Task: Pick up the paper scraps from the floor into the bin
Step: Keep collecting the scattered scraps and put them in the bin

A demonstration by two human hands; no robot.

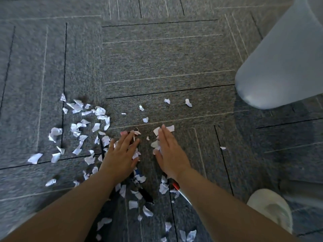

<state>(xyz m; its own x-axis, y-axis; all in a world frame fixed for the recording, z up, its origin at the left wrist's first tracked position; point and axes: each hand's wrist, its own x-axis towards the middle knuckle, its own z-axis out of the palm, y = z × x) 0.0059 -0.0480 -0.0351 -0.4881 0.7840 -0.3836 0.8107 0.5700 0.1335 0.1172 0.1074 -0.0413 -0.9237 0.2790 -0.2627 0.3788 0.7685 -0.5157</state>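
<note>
Your two hands lie flat on the carpet floor [157, 58] with a narrow bare strip between them. The left hand [120, 154] has its fingers spread and rests on a few paper scraps [82, 123]; the right hand [168, 152] has its fingers together, palm down, touching scraps along its inner edge. Neither grip has closed on anything yet.

The thickest scatter lies left and slightly far of your left hand, so that hand is the nearer one for it. A looser trail runs near you between your forearms, and a few strays sit far of both hands. The bin [283, 62] stands far right, well apart from the scraps, nearer your right hand; its rim is cut off by the picture edge, so you cannot judge the opening.

Blur softens everything. A small metal ring and dark bits at your left fingertips, and a red-and-white object [176, 186] under your right forearm, are hard to identify. A white shoe [272, 208] sits near right.
</note>
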